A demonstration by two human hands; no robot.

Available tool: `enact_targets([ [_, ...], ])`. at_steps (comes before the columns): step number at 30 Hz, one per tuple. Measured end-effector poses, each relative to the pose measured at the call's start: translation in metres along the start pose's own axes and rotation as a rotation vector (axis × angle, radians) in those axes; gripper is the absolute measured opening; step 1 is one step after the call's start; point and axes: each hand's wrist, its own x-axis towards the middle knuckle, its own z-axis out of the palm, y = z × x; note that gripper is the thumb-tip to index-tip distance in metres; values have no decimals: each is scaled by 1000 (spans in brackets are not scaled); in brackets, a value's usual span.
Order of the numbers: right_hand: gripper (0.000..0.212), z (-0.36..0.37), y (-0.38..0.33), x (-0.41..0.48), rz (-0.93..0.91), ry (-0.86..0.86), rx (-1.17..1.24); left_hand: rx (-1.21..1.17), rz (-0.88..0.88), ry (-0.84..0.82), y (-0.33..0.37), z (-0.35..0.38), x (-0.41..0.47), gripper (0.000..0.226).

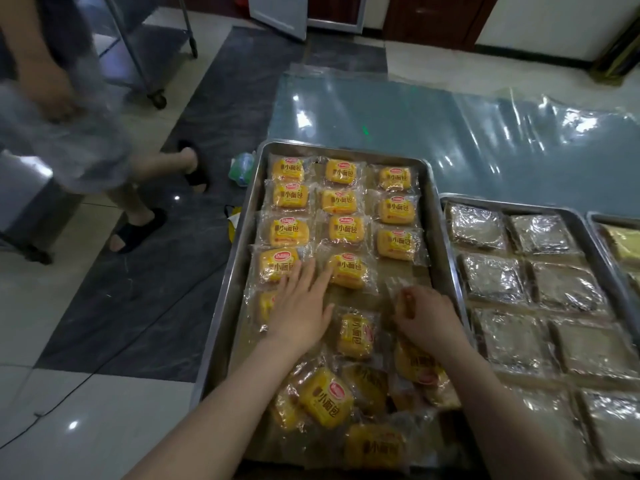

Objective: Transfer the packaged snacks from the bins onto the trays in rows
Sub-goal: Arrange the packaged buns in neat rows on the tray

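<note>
The right hand (426, 320) curls its fingers round one yellow snack pack (404, 301), which the knuckles largely hide, low over the steel tray (235, 271). Just outside that hand runs the tray's right rim. Ahead of its fingertips lies a bare patch of tray floor, the open place in the third column. Beside it the left hand (301, 306) lies flat with straight fingers, its tips touching two packs of the fourth row. More bare floor shows between the two hands. Beyond the fingers, the rowed packs (341, 171) sit three across. Each reads "小面包" under a red oval logo too small to read. Behind the wrists a loose heap of packs (325, 398) lies jumbled. Past the right rim a second tray (502, 205) holds shiny wrapped squares (491, 277). A plastic sheet (381, 109) covers the floor farther out.
</note>
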Motion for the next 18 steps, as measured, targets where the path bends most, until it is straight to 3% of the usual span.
enact_targets([
  [3,77,5,0,-3,-14,-111,-156,60,75,-26,14,5,19,66],
  [6,82,9,1,-5,-15,-129,-122,55,133,-30,20,6,31,65],
  [11,66,3,1,-5,72,56,238,64,174,-183,15,8,35,66],
  [16,10,-14,7,-2,282,183,894,65,155,-206,16,14,27,71],
  [18,19,-16,11,1,344,171,970,56,151,-210,17,13,27,70],
])
